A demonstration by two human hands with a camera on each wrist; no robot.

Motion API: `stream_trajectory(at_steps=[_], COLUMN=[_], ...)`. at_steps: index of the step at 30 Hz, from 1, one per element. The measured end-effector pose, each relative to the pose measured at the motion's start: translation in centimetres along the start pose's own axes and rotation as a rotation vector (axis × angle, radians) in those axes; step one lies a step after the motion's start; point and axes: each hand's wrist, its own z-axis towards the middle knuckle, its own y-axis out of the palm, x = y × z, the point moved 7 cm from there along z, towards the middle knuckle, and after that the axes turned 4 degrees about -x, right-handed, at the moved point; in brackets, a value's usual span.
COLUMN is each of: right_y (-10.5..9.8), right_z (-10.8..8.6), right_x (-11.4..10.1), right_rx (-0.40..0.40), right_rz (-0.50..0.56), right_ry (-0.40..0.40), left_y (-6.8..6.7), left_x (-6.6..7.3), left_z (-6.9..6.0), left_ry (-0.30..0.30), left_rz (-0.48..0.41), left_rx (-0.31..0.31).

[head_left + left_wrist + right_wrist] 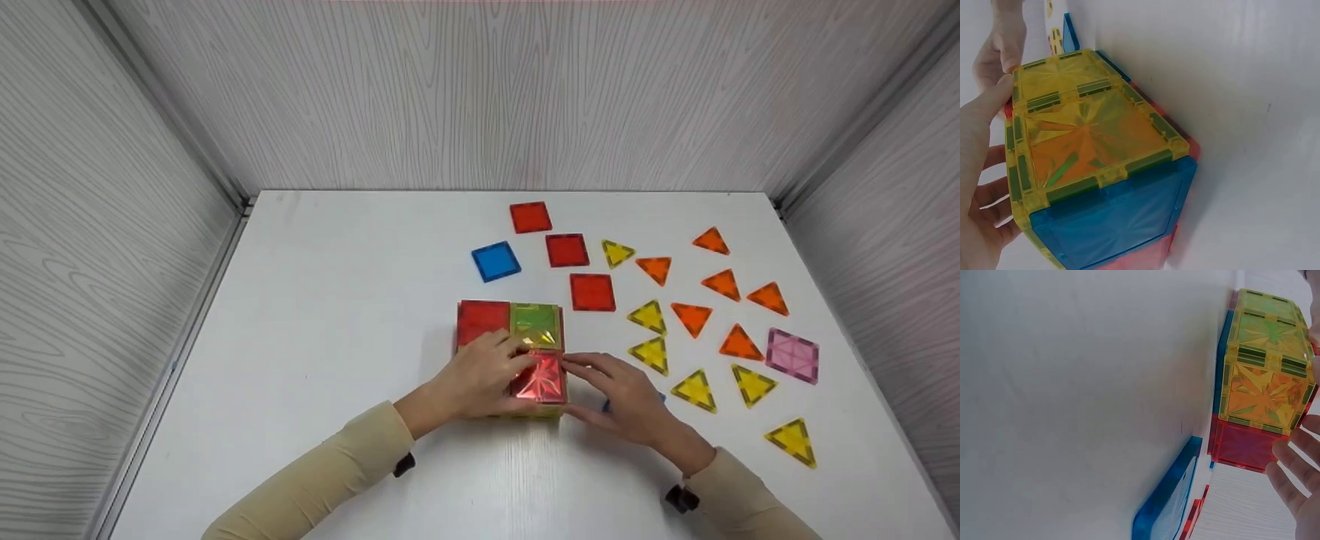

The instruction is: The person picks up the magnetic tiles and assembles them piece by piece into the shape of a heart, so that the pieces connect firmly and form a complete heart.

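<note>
A box of translucent magnetic tiles (484,319) stands on the white table, with red and yellow-green squares on its top. Yellow walls (1095,140) and a blue wall (1117,214) show from the left wrist. Over the box's top lies my left hand (480,375), its fingers touching near a shiny red square tile (541,379) and its thumb along the near edge. My right hand (626,397) is at the right side, fingers extended and fingertips against or close to the edge. Part of the top is hidden under the left hand.
Loose red squares (592,292) and a blue square (496,261) lie behind the box. Several yellow triangles (695,390), orange triangles (691,319) and a pink square (793,355) spread to the right. Another blue tile (1171,495) is partly covered by the right hand in the head view.
</note>
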Motion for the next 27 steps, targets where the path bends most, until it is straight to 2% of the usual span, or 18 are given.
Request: stream_trajectory(at_steps=[4,6,8,12,16,27], right_y=[0.1,0.2,0.3,0.6,1.6,5.0], right_z=[0.0,0.1,0.3,1.3,2.9,8.6], right_x=[-0.1,-0.2,-0.2,-0.5,-0.8,-1.8], right_rx=[0.01,0.011,0.008,0.013,0.0,-0.063], right_rz=[-0.002,0.005,0.008,0.003,0.007,0.008], right_ry=[0.001,-0.002,-0.002,-0.017,-0.021,0.028], left_y=[-0.2,-0.2,-0.3,-0.4,-0.6,-1.1], left_x=[-1.3,-2.3,-3.2,-4.5,-5.7,-10.2], left_z=[-1.3,-2.5,-3.6,-5.1,-6.2,-9.6], left_ry=[-0.034,-0.078,-0.116,-0.154,-0.196,-0.4], left_rz=[-0.042,-0.077,-0.109,-0.135,-0.143,-0.236], left_rx=[0.059,0.085,0.099,0.121,0.139,0.134])
